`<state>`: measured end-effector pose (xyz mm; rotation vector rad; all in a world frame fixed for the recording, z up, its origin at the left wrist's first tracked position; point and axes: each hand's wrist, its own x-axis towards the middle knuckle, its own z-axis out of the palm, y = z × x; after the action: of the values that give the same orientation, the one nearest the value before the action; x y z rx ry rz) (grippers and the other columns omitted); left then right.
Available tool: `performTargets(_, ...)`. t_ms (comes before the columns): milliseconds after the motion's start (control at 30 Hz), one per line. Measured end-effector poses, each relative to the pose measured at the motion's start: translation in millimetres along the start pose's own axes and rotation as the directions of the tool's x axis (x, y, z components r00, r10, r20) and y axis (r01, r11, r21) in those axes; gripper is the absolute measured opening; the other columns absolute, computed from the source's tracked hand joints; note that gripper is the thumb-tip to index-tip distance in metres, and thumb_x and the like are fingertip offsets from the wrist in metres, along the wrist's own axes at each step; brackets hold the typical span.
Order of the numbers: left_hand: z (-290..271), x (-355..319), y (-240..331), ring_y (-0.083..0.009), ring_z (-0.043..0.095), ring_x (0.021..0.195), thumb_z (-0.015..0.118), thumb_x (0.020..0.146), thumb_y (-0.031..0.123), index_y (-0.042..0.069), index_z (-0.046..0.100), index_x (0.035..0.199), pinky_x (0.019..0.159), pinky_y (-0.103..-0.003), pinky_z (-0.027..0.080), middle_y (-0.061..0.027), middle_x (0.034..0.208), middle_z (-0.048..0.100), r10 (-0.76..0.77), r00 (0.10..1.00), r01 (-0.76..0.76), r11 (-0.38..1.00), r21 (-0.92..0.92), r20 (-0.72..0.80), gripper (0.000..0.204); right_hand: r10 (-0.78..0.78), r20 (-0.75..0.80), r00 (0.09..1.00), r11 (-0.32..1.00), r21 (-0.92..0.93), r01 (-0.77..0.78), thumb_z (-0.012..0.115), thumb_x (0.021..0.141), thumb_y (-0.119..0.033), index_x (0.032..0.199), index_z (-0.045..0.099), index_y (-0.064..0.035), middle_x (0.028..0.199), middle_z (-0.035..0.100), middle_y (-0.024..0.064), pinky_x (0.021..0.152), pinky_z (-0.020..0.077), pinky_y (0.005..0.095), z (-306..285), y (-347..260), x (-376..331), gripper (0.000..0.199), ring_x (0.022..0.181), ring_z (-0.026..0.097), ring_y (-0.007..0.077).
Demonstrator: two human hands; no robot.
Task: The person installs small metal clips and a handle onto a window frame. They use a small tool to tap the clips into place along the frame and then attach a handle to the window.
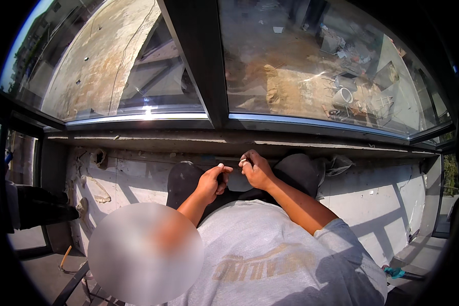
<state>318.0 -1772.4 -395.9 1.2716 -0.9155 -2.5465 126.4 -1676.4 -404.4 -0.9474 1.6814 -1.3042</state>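
Note:
My two hands are raised close together over my lap, between my dark-trousered knees. My left hand is closed, fingers curled in and thumb up against the forefinger; anything inside it is hidden. Just to its right, my right hand has its fingers bent in a pinch. Between those fingertips shows a small white stick-like thing, too small to name for certain. A narrow gap separates the hands. My grey shirt fills the lower middle.
Dark-framed windows stand ahead above a low ledge. Beyond the glass lie rubble and a white bucket. Another person's dark trouser leg is at the left. Crumpled clear plastic lies beside my right knee. A blurred disc hides the lower left.

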Motion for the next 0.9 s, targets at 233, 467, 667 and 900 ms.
performTargets(233,29.1,-3.4,2.3,-0.0088,0.036,0.05,0.039,0.109,0.057,0.008,0.058,0.135,0.045,-0.025,0.028,-0.0003,0.085,0.059,0.091,0.984,-0.108,0.988,0.107,0.153,0.059,0.108,0.267,0.958,0.971,-0.234,-0.045,0.076,0.085,-0.022,0.101,0.066,-0.0019,0.093,0.073,0.0162,0.073,0.0537,0.0389,-1.9,-67.8,-22.6,0.028,0.078,0.069,0.0295)
performTargets(467,49.8,-9.4,4.8,-0.0078,0.038,0.054,0.044,0.108,0.056,0.007,0.062,0.124,0.047,-0.025,0.029,-0.0013,0.083,0.059,0.197,0.97,-0.23,0.935,0.269,0.143,0.055,0.032,0.267,0.963,0.98,-0.2,0.023,0.074,0.085,-0.019,0.1,0.067,0.0002,0.088,0.074,0.0162,0.074,0.0552,0.0407,-8.6,-49.7,-23.9,0.025,0.081,0.072,0.0319)
performTargets(667,49.1,-11.7,16.7,-0.0084,0.042,0.054,0.052,0.109,0.039,0.007,0.064,0.106,0.047,-0.025,0.031,-0.0023,0.078,0.059,0.194,0.964,-0.229,0.954,0.196,0.185,0.034,0.134,0.174,0.976,0.989,0.04,-0.143,0.074,0.09,-0.016,0.094,0.061,-0.0023,0.08,0.071,0.0057,0.07,0.0528,0.029,-25.2,-51.7,-19.9,0.019,0.074,0.065,0.0119)
performTargets(900,91.5,-21.3,56.8,-0.0079,0.046,0.056,0.063,0.105,0.024,0.008,0.061,0.1,0.05,-0.023,0.035,-0.0034,0.079,0.062,0.334,0.918,-0.335,0.942,-0.033,0.213,0.017,0.051,0.069,0.996,0.851,0.519,-0.079,0.073,0.094,-0.011,0.105,0.066,-0.0033,0.085,0.072,0.0043,0.054,0.043,0.0202,-47.6,-99.6,-21.8,0.016,0.064,0.058,0.0045)
